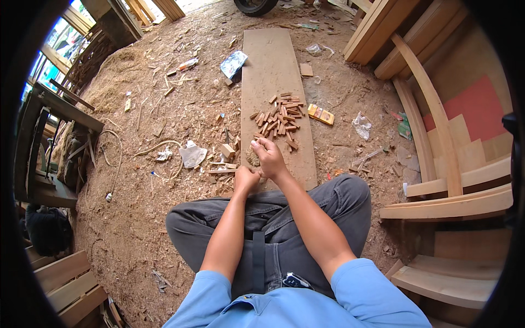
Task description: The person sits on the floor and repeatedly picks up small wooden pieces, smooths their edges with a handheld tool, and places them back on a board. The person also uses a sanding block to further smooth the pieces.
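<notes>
My right hand [269, 159] is closed, thumb and fingers pinched together, just short of a heap of small brown wooden blocks [281, 117]. Whatever it grips is too small or hidden to make out. My left hand [247, 179] is curled closed, nearer my lap and just left of the right wrist; its contents are hidden too. Both hands hover over the near end of a long flat wooden board [270, 60], which carries the heap. Beside the left hand, pale wood offcuts [227, 151] lie along the board's left edge.
Wood shavings cover the ground [136, 208]. A yellow packet [321, 114] lies right of the board, a blue-white packet [233, 64] at its left edge. A pale rag [193, 154] and a rope [117, 145] are farther left. Wooden frames [448, 205] stand at right.
</notes>
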Action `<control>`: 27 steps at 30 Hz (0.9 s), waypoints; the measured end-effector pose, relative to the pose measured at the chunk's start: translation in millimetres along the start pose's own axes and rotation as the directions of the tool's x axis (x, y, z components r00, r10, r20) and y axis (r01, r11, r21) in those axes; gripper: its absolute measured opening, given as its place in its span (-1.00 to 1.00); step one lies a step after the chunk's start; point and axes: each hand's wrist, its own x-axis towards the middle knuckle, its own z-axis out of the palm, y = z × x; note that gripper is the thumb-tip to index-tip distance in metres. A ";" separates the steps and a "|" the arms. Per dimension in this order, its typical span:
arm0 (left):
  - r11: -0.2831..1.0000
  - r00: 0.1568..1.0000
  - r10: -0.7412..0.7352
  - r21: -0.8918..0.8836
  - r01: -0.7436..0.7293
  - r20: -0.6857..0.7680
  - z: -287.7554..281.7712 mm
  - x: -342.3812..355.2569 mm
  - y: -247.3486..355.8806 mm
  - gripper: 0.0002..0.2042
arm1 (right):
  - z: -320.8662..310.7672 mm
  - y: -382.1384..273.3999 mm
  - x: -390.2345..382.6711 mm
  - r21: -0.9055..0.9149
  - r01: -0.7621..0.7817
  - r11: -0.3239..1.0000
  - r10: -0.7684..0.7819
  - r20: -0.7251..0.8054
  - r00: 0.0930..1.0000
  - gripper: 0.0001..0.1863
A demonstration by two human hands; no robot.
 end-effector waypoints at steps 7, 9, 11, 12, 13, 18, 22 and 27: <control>0.999 0.996 -0.017 0.029 0.020 -0.086 -2.4 -5.8 5.8 -0.66 | 2.1 -2.6 -2.7 -0.140 -0.027 0.990 0.030 0.018 0.999 -0.71; 1.000 1.000 -0.015 0.001 0.015 -0.020 -6.4 -7.2 8.7 -0.70 | 1.1 -1.7 -2.1 -0.024 0.000 1.000 0.000 -0.020 1.000 -0.71; 0.998 0.998 -0.057 0.030 0.056 0.041 -7.6 -8.6 9.7 -0.72 | 1.7 0.5 -2.6 0.013 -0.007 1.000 0.007 -0.011 1.000 -0.68; 0.995 0.994 -0.098 0.016 0.097 0.046 -7.0 -7.5 10.9 -0.75 | 1.4 1.0 0.1 -0.015 0.012 1.000 -0.012 -0.018 1.000 -0.68; 0.999 0.999 -0.047 0.015 0.047 -0.004 -6.7 -6.0 10.4 -0.75 | 1.0 1.6 1.5 -0.029 0.050 0.998 -0.051 -0.017 0.999 -0.69; 0.997 0.996 -0.063 -0.057 0.060 -0.059 5.6 -9.1 -3.2 -0.69 | 2.2 3.8 0.0 -0.132 -0.076 0.988 0.082 0.043 0.996 -0.72; 1.000 0.999 -0.010 -0.004 0.009 -0.046 0.2 -1.5 1.4 -0.67 | 1.7 0.0 0.8 -0.085 -0.045 0.995 0.046 0.010 0.999 -0.71; 0.999 0.999 -0.037 -0.011 0.036 -0.033 -6.3 -7.9 10.4 -0.74 | 2.4 -0.9 0.9 -0.079 0.062 0.995 -0.064 -0.012 0.998 -0.67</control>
